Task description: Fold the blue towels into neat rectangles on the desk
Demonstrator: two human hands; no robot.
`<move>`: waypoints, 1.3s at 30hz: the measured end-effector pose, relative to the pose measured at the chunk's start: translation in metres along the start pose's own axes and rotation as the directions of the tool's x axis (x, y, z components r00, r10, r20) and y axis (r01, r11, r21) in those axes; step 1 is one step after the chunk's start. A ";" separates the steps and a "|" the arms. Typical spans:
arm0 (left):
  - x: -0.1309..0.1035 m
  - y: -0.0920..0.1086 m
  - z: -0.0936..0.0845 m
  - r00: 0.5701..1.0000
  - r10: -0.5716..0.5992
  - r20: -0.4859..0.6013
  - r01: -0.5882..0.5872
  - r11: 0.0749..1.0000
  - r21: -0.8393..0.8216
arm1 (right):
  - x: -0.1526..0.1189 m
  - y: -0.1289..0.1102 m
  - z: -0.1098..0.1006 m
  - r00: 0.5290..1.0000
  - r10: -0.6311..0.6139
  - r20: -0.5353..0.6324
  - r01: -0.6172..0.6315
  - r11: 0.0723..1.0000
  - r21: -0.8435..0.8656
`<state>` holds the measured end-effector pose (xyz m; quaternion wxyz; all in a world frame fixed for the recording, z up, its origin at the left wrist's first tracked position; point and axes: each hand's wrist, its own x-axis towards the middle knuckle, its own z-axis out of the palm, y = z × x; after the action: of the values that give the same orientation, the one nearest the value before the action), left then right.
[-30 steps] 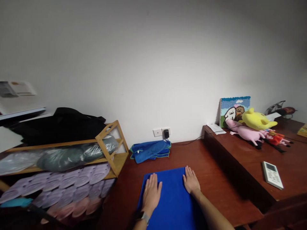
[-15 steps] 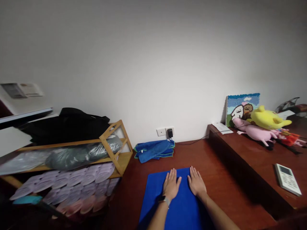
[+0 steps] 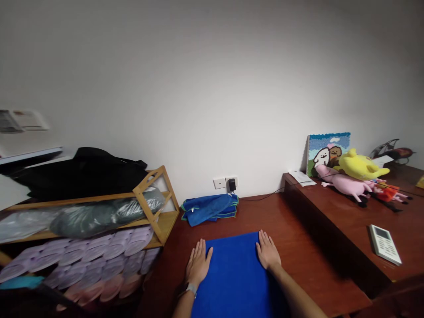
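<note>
A bright blue cloth (image 3: pixel 233 274) lies flat and smooth on the reddish-brown wooden table (image 3: pixel 311 274); its near end runs out of the picture. My left hand (image 3: pixel 198 263) rests open at the cloth's left edge, fingers pointing forward and thumb by the far left corner. A band circles that wrist. At the far right corner, my right hand (image 3: pixel 268 251) lies open and flat along the edge. Behind the cloth, a loose pile of folded blue towels (image 3: pixel 210 208) with green-trimmed edges sits against the wall.
On the left, a wooden shoe rack (image 3: pixel 165 221) holds several pale purple slippers (image 3: pixel 112 245), with a black bag (image 3: pixel 86 172) on top. A raised ledge at right carries plush toys (image 3: pixel 344 183), a dog picture (image 3: pixel 326 152) and a white remote (image 3: pixel 384 245). A black plug (image 3: pixel 232 183) fills one socket.
My left hand has slid left across the cloth from its middle to its left edge. My right hand stays at the right corner. The view has turned slightly right.
</note>
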<state>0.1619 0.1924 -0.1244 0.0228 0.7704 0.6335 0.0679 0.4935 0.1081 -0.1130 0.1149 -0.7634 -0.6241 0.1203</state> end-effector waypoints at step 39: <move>-0.004 0.016 0.000 0.998 0.057 -0.011 -0.057 0.998 -0.006 | 0.003 0.003 0.005 0.999 -0.012 -0.034 0.014 0.999 0.035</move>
<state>0.1766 0.1854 -0.1228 0.0199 0.7878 0.6111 0.0747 0.4955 0.1107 -0.1187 0.1395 -0.7592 -0.6248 0.1175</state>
